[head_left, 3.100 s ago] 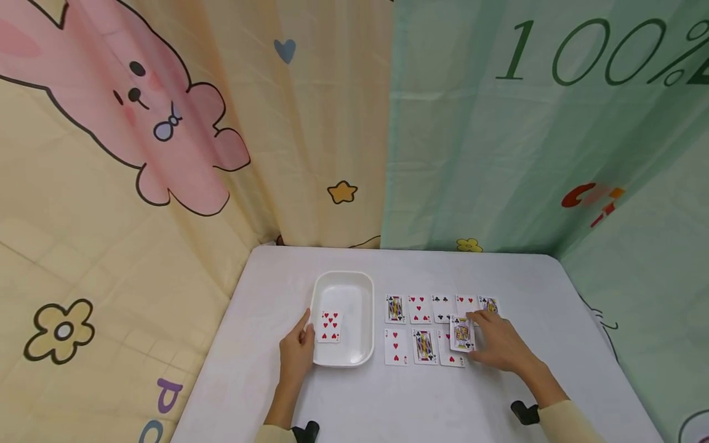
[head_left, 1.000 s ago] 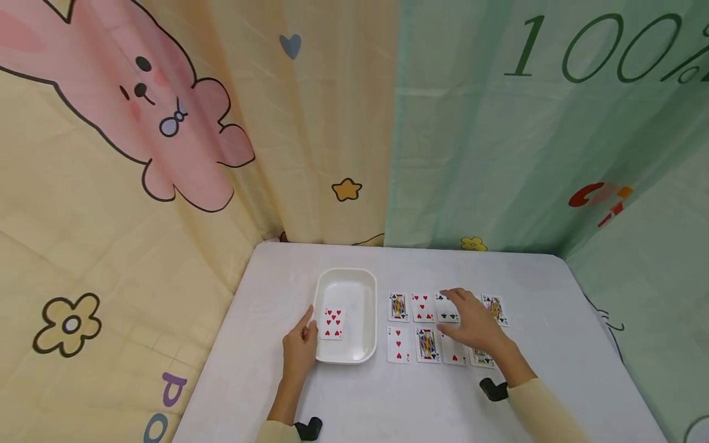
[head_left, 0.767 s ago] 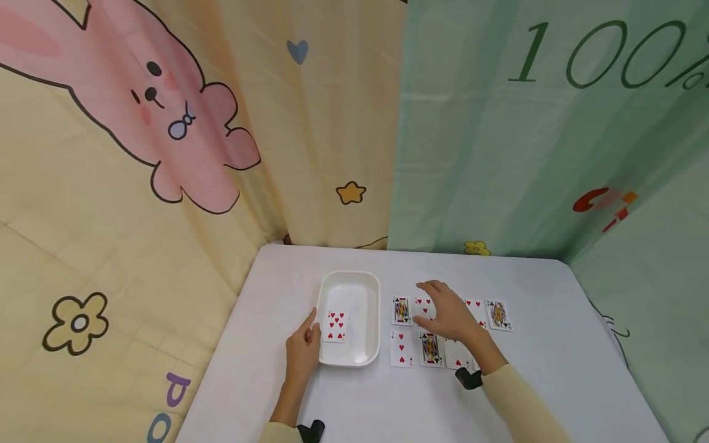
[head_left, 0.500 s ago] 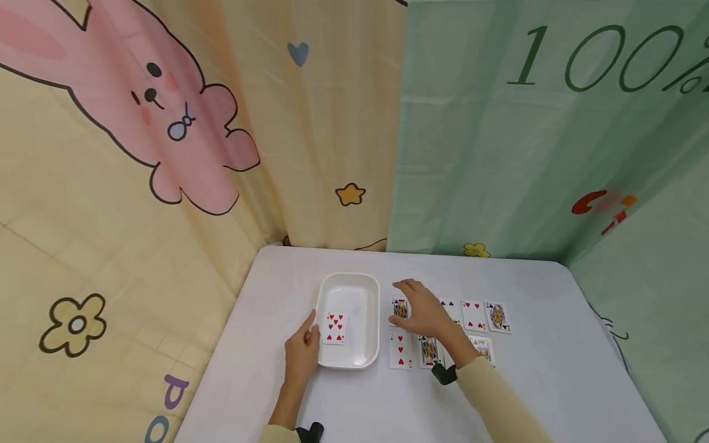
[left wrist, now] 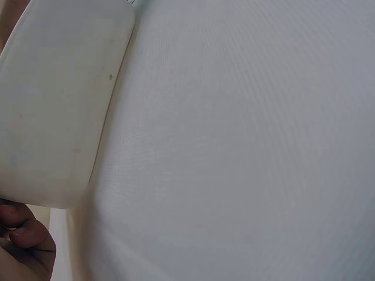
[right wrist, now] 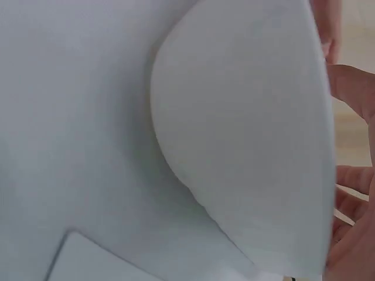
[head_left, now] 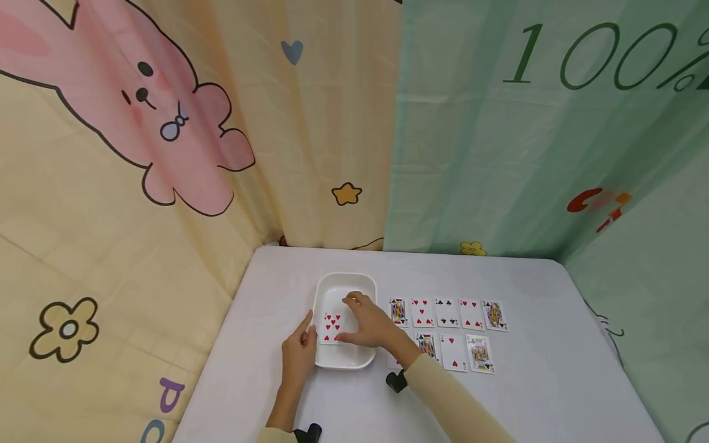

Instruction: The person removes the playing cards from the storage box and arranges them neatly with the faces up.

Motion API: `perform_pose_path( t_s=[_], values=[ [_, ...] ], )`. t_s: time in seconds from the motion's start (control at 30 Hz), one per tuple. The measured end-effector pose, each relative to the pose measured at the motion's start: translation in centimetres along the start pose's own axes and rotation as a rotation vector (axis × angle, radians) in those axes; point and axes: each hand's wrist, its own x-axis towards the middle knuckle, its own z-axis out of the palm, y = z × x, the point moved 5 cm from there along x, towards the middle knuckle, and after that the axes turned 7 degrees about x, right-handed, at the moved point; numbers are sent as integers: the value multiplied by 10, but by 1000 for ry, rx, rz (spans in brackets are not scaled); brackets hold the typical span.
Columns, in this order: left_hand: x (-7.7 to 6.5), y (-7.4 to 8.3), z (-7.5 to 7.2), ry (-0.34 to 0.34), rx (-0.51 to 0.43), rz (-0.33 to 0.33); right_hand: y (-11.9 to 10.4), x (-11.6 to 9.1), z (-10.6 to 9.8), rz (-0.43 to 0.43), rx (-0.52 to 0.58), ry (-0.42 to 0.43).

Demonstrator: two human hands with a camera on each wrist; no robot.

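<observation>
My left hand (head_left: 298, 352) grips the left side of a white plastic tray (head_left: 346, 275), thumb at the rim; in the left wrist view its fingers (left wrist: 32, 237) curl by the tray's corner. My right hand (head_left: 370, 325) reaches over the tray from the right, thumb and fingers spread apart. Its thumb tip overlaps the right edge of a hearts playing card (head_left: 330, 326) lying face up in the tray. From the right wrist camera, the tray's outer wall (right wrist: 246, 134) hides part of that hand.
Right of the tray lie two rows of face-up playing cards, among them a clubs card (head_left: 447, 312), a hearts card (head_left: 454, 352) and a king (head_left: 480, 354). My right forearm covers part of the front row. Curtains (head_left: 471, 135) stand behind the white table (head_left: 532, 307).
My right hand laid a face card at the front row's right end, let go, then swept left across the cards to the tray. My left hand stayed on the tray.
</observation>
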Motion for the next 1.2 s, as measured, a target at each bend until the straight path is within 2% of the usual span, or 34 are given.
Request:
perform_pose_path(
  t_s=[0.1,0.2,0.3,0.47,0.67,0.83,1.2],
  values=[
    [-1,0,0,10,-4,11,-3,4,10,15,-6,-1],
    [0,1,-2,33,-1,32,-8,10,10,25,-38,-8],
    [1,2,-3,50,-2,40,-11,16,13,29,-71,-57],
    [-2,0,3,19,-7,12,-9,20,31,55,-158,-149],
    [-3,1,5,26,-14,16,-6,22,41,47,-269,-167],
    [-2,0,3,30,-22,22,-8,22,40,57,-240,-170],
    [-2,-1,1,-26,-16,-35,-11,23,37,90,-173,-178]
  ],
)
